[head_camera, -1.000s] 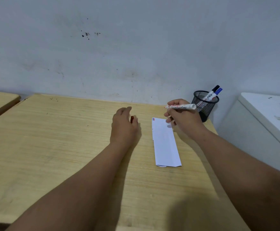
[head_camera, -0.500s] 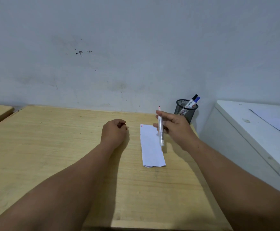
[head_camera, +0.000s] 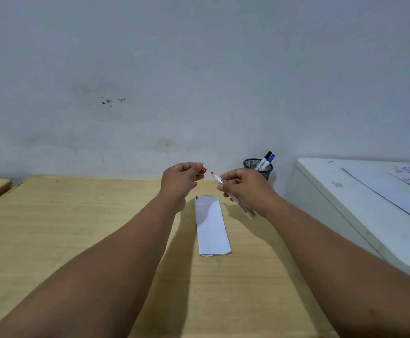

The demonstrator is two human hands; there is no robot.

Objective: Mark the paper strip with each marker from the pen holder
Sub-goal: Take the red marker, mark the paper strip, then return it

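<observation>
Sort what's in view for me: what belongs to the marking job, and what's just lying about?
Job:
- paper strip, marks at its far left corner
- uncapped red marker in the right hand
- red cap in the left hand
- mesh pen holder
- black marker and blue marker in it

Lying about:
- white appliance
- printed sheets on top

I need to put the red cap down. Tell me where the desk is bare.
The desk is bare left of the paper strip, out to its left edge. A narrower bare band runs between the strip and the desk's right edge. It is crowded at the back right, around the pen holder.
</observation>
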